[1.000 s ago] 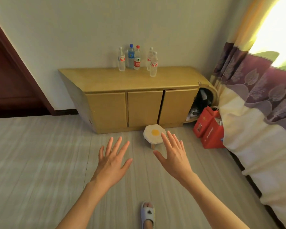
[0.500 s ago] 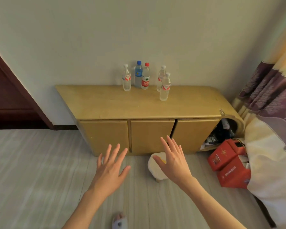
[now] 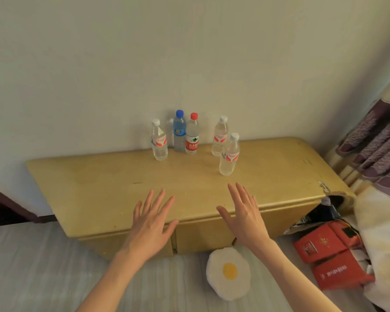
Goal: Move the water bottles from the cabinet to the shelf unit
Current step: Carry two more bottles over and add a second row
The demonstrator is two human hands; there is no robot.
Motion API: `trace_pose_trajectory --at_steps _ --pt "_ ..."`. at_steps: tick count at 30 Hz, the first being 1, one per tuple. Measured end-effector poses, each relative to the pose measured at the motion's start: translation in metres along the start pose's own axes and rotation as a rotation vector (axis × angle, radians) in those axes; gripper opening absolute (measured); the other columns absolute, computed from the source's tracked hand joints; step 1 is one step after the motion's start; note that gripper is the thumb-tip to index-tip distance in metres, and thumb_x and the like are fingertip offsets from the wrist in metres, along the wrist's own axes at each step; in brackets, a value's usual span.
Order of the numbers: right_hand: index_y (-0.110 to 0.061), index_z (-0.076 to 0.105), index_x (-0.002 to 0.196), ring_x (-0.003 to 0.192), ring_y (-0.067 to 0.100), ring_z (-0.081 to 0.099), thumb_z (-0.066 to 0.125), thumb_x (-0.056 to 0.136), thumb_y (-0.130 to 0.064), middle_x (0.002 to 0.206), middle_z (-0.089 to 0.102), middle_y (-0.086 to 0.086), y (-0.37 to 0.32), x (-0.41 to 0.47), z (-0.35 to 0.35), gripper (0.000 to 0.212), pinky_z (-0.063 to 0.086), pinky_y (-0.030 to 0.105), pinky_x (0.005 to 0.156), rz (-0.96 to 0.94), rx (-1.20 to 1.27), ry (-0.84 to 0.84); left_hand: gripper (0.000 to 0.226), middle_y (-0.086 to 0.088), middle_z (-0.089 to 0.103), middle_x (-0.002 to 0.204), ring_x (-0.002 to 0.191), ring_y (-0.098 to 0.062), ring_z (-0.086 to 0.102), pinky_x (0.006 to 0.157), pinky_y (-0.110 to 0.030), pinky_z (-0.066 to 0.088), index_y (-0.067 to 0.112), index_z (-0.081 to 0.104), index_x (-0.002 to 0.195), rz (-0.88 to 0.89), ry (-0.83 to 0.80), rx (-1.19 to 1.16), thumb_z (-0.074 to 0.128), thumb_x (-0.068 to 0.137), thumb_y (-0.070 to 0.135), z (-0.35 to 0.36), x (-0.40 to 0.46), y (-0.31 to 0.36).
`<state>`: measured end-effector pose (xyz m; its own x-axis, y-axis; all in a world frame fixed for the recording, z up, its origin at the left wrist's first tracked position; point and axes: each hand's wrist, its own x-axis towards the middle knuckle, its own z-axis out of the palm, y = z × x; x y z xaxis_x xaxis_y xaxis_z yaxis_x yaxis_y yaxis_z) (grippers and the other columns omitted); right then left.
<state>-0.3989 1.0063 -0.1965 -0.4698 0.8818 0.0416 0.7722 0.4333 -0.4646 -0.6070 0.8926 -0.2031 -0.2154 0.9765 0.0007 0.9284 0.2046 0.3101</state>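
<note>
Since the earlier frames, both hands had advanced from above the floor to a position over the front edge of the cabinet (image 3: 99,188), and the view had closed in so that the cabinet top filled the middle of the picture. The left hand (image 3: 150,224) was spread wide, palm down, fingers apart, holding nothing. The right hand (image 3: 243,216) was likewise spread wide and empty, with its fingers pointing toward the bottles.

Five water bottles stood upright on the cabinet top, toward the wall:
- a white-capped bottle (image 3: 159,143) with a red-and-white label, at the left;
- a blue-capped bottle (image 3: 179,131), just beside it and nearer the wall;
- a red-capped bottle (image 3: 192,135) with a red label, touching or nearly touching the blue-capped one;
- a second white-capped bottle (image 3: 220,137), apart to the right;
- a third white-capped bottle (image 3: 229,155), just in front of the second and nearest the right hand.

Neither hand touched any bottle.

On the floor in front of the cabinet lay a round cushion (image 3: 229,273) shaped like a fried egg. Red boxes (image 3: 324,255) lay to the right of it, beside a curtain (image 3: 374,143).
</note>
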Motion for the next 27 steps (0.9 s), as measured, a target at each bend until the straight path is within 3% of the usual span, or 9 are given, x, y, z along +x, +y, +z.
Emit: trace_pose_trajectory --at_steps 5,11,15,18,21,24,27 --pt "-0.013 0.029 0.14 0.139 0.029 0.023 0.053 0.089 -0.035 0.149 0.028 0.013 0.015 0.065 0.01 0.061 0.024 0.044 0.113 0.078 0.064 0.058 0.077 0.001 0.006 0.154 0.141 -0.022 -0.006 0.112 -0.044 0.006 0.029 0.017 0.141 0.013 -0.07 -0.02 0.006 0.072 0.061 0.011 0.068 -0.016" --pt "-0.005 0.043 0.129 0.117 0.04 0.047 0.062 0.084 -0.019 0.132 0.048 0.019 0.049 0.166 0.007 0.05 0.041 0.044 0.094 0.132 0.111 0.155 0.074 -0.001 0.007 0.154 0.142 -0.025 -0.001 0.113 -0.042 0.01 0.028 0.017 0.141 0.048 -0.135 -0.029 0.01 0.075 0.06 0.015 0.164 -0.015" --pt "-0.005 0.041 0.13 0.114 0.035 0.047 0.062 0.084 -0.024 0.129 0.05 0.016 0.074 0.227 0.0 0.054 0.041 0.04 0.092 0.178 0.152 0.163 0.06 -0.001 0.004 0.154 0.142 -0.023 0.0 0.113 -0.038 0.011 0.027 0.014 0.142 0.105 -0.183 -0.04 0.028 0.088 0.047 0.016 0.242 -0.003" --pt "-0.008 0.042 0.131 0.113 0.031 0.047 0.064 0.083 -0.024 0.128 0.051 0.013 0.088 0.262 0.002 0.055 0.04 0.037 0.092 0.154 0.167 0.153 0.055 -0.005 0.017 0.152 0.14 -0.02 0.014 0.112 -0.033 0.016 0.021 0.023 0.141 0.172 -0.113 -0.137 0.047 0.091 0.027 0.018 0.311 0.015" --pt "-0.006 0.052 0.123 0.108 0.034 0.051 0.063 0.083 -0.013 0.118 0.057 0.013 0.101 0.285 0.009 0.043 0.04 0.035 0.09 0.082 0.175 0.111 0.052 -0.007 0.029 0.148 0.137 -0.02 0.023 0.111 -0.03 0.018 0.016 0.028 0.139 0.221 -0.088 -0.193 0.048 0.09 0.018 0.023 0.376 0.038" --pt "-0.004 0.058 0.112 0.098 0.034 0.056 0.065 0.08 -0.009 0.108 0.062 0.013 0.113 0.299 0.008 0.034 0.044 0.036 0.085 0.025 0.191 0.081 0.055 -0.009 0.022 0.15 0.138 -0.025 0.017 0.111 -0.036 0.02 0.015 0.022 0.14 0.272 -0.109 -0.155 0.046 0.09 0.013 0.028 0.425 0.058" --pt "-0.007 0.056 0.114 0.102 0.03 0.054 0.064 0.081 -0.013 0.113 0.062 0.008 0.119 0.303 0.007 0.034 0.047 0.038 0.087 -0.007 0.199 0.051 0.058 -0.012 0.015 0.151 0.138 -0.028 0.013 0.11 -0.038 0.021 0.013 0.018 0.141 0.296 -0.181 -0.11 0.045 0.09 0.006 0.037 0.454 0.07"
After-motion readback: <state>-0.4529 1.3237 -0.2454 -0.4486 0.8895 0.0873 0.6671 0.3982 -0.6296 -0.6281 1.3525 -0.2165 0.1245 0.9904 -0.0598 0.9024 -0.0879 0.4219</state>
